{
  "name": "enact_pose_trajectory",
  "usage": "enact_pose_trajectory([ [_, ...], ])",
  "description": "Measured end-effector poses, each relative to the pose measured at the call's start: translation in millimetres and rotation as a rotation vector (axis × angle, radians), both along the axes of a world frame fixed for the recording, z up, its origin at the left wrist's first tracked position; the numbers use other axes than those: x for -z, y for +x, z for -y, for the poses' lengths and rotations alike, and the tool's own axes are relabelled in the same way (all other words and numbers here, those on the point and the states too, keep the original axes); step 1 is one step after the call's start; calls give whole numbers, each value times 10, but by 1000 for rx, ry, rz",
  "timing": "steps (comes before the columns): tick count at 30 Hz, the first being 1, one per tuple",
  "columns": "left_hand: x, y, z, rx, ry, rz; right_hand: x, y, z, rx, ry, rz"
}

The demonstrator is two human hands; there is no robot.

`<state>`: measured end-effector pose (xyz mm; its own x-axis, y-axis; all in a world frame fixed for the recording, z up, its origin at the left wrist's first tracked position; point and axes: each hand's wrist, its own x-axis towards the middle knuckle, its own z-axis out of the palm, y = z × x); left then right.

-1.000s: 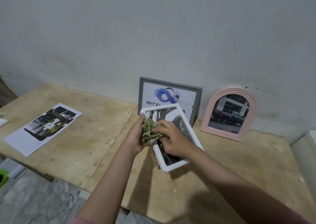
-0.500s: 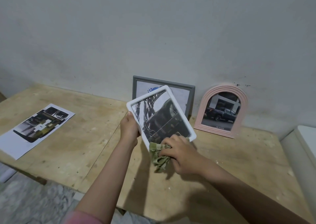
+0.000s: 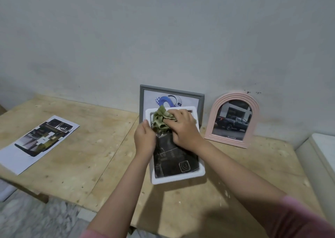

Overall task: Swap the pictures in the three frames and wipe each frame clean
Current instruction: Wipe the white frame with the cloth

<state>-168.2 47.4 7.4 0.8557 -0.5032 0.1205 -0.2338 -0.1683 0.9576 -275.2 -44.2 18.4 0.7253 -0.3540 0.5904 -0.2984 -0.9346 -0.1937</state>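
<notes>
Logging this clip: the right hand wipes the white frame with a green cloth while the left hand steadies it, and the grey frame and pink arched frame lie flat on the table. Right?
Not quite. In the head view the grey frame and pink arched frame stand leaning against the wall, not flat. The rest holds: the right hand wipes the white frame with the green cloth, and the left hand steadies it.

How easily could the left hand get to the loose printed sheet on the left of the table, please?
Probably yes, but not freely: the left hand grips the white frame's left edge and would have to let go first. Bare table lies between it and the printed sheet, with nothing in the way.
</notes>
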Motion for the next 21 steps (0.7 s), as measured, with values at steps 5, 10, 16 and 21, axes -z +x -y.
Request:
enact_pose_trajectory([
  [5,-1,133,-108,-51,-1,-23,104,-134,172,145,74,108],
  [10,-55,170,-71,-186,-28,-143,285,-207,-91,194,161,116],
  [16,-63,378,-91,-344,-77,-187,614,-465,-277,153,245,24],
  [21,-61,497,-211,-329,-83,-54,577,-598,-194,-14,730,40],
])
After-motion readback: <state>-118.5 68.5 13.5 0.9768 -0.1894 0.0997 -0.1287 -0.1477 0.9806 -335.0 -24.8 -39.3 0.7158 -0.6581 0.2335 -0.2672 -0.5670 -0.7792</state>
